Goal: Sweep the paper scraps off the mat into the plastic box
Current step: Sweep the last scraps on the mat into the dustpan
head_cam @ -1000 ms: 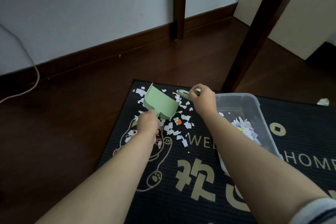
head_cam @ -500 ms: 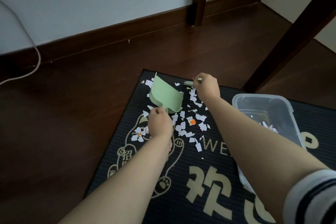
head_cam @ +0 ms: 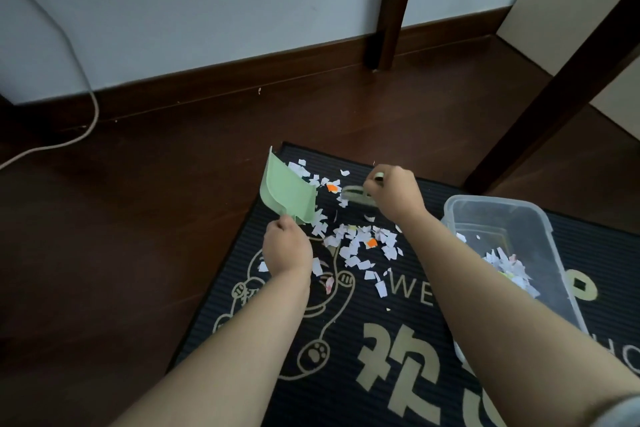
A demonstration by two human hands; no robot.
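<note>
White and orange paper scraps (head_cam: pixel 360 246) lie scattered on the far left part of the black welcome mat (head_cam: pixel 346 357). My left hand (head_cam: pixel 286 248) grips the handle of a light green dustpan (head_cam: pixel 285 192), which is tilted up on its edge near the mat's far left corner. My right hand (head_cam: pixel 394 192) holds a small green brush (head_cam: pixel 355 193) just right of the dustpan, its bristles down among the scraps. The clear plastic box (head_cam: pixel 498 218) sits on the mat at the right, with a heap of scraps inside, partly hidden by my right forearm.
Dark wooden floor (head_cam: pixel 138 218) surrounds the mat. Two dark table legs (head_cam: pixel 391 10) stand behind, one slanting at the right (head_cam: pixel 554 97). A pale cable (head_cam: pixel 83 80) runs down the wall at the left. A brown skirting board lines the wall.
The dustpan has tipped further up on its edge toward the mat's corner. My right hand has drawn the brush a little right and toward me. The view has swung left.
</note>
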